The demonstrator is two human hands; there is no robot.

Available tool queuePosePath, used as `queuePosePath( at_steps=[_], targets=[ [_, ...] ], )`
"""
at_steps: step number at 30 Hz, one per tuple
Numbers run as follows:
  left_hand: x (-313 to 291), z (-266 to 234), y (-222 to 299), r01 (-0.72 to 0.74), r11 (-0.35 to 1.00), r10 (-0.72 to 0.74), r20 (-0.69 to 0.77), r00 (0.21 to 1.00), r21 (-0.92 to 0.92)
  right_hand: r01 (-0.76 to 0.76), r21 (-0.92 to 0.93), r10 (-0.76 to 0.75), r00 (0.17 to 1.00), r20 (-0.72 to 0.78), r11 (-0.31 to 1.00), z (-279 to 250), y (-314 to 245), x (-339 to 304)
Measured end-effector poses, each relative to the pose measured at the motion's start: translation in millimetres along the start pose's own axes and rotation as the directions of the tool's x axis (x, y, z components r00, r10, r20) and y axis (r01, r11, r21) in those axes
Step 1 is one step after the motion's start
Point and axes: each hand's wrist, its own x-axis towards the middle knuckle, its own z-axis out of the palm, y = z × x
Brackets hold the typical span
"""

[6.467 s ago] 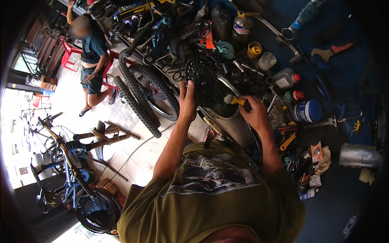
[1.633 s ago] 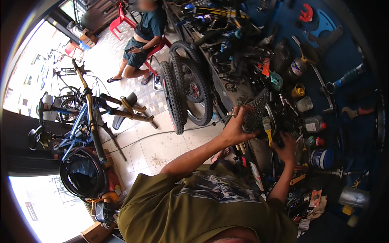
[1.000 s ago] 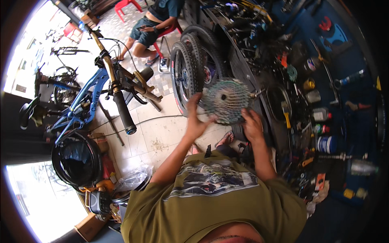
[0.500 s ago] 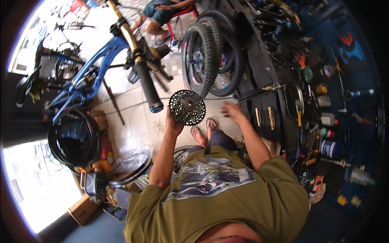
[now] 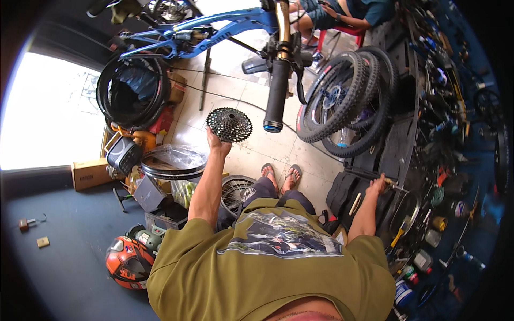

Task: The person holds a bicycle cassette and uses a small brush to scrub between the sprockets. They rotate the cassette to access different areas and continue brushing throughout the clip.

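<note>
My left hand grips a bicycle cassette from below at its near edge. Stacked black sprockets with many holes rise to a small hub, which faces up, and the disc is held tilted, nearly flat. Far out to the right, my right hand is at the bench edge. Its curled fingers close on the end of a slim tool with a brass-coloured part and a thin metal rod; the hand hides some of it. A pale wooden-looking handle lies beside that hand.
A blue bike frame hangs ahead, its black handlebar grip jutting toward me. Several wheels stand at the right. Tools crowd the bench. Rims, a cardboard box and a helmet lie left. Someone sits beyond.
My right hand has moved out to the right, from mid-air to the tool at the bench edge. The cassette has tipped flatter in my left hand. The whole view has swung.
</note>
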Motion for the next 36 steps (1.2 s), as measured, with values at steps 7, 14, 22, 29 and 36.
queuePosePath(
  at_steps=[7, 14, 22, 29, 36],
  targets=[
    [-2, 3, 30, -0.132, 0.990, 0.133, -0.020, 0.991, 0.044, 0.235, 0.059, -0.229, 0.969, -0.094, 0.970, 0, -34, -16],
    [14, -15, 70, -0.069, 0.984, 0.097, -0.168, 0.981, 0.163, 0.745, 0.142, -0.757, 0.651, 0.055, 0.651, -10, -61, -89],
    [73, -62, 136, -0.066, 0.986, 0.101, -0.229, 0.968, 0.152, 0.807, -0.036, -0.617, 0.478, 0.625, 0.589, 47, 4, -267],
    [120, -128, 221, -0.218, 0.951, 0.248, -0.121, 0.961, 0.220, 0.913, 0.021, -0.336, 0.128, 0.933, 0.406, 167, 106, -449],
    [140, -134, 324, -0.175, 0.932, 0.226, -0.130, 0.966, 0.319, 0.983, 0.158, -0.220, -0.135, 0.966, 0.089, 270, 88, -594]
  ],
)
